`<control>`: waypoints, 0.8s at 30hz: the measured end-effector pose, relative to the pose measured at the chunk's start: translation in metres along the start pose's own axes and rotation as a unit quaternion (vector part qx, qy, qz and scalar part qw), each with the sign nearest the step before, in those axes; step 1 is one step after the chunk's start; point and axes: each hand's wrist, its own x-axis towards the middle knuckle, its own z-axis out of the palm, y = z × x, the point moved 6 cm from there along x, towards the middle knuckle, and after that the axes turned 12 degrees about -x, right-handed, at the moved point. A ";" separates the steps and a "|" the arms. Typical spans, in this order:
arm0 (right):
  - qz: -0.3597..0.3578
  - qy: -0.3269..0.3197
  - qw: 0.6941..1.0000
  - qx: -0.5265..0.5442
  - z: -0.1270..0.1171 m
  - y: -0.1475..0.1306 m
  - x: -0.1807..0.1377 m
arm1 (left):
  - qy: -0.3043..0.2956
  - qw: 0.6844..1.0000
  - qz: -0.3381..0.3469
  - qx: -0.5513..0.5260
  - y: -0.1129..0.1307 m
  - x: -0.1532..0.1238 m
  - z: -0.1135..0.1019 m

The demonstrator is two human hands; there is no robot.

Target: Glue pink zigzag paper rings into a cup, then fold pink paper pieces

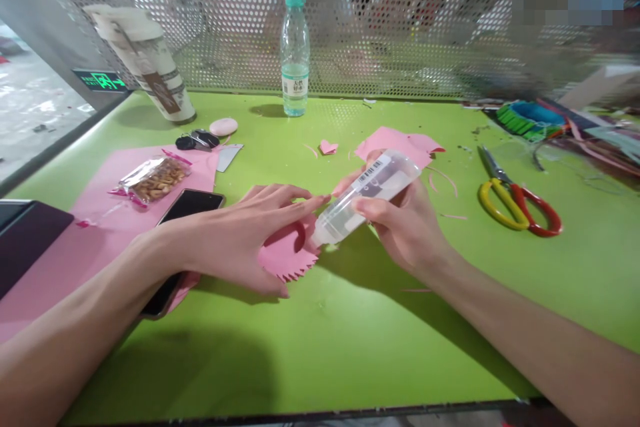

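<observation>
The left fingers (293, 200) are spread, pressing a zigzag-edged pink paper (287, 260) onto the green worktop (350, 347). The right fingers (370, 210) wrap a clear plastic squeeze bottle (370, 197), its nozzle tipped down at that paper. From the paper, red-and-yellow scissors (517, 203) lie well right, a phone (193, 207) near left, and a water bottle (295, 57) well beyond.

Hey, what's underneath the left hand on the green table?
The left hand rests on a piece of pink paper with a zigzag edge; the hand covers much of it, so its full shape can't be seen. Under the wrist lies a black smartphone, its middle hidden.
</observation>
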 end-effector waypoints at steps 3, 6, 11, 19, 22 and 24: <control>-0.005 -0.006 1.000 -0.002 0.002 0.000 -0.002 | 0.012 1.000 -0.009 0.001 -0.004 0.002 0.003; -0.009 -0.030 0.999 0.002 0.009 -0.001 -0.004 | 0.014 1.000 -0.008 0.009 -0.006 0.004 0.006; 0.001 -0.061 0.998 0.016 0.018 -0.003 -0.006 | -0.007 1.000 0.025 -0.009 0.001 0.005 0.006; -0.011 -0.064 0.998 0.001 0.013 -0.002 -0.004 | -0.012 0.999 0.034 -0.002 0.000 0.005 0.003; -0.017 -0.057 0.998 0.003 0.009 -0.001 -0.003 | -0.010 0.999 0.035 0.015 -0.003 0.002 0.002; -0.017 -0.049 0.999 0.000 0.006 0.001 -0.001 | -0.015 0.999 0.036 0.026 -0.004 -0.001 0.001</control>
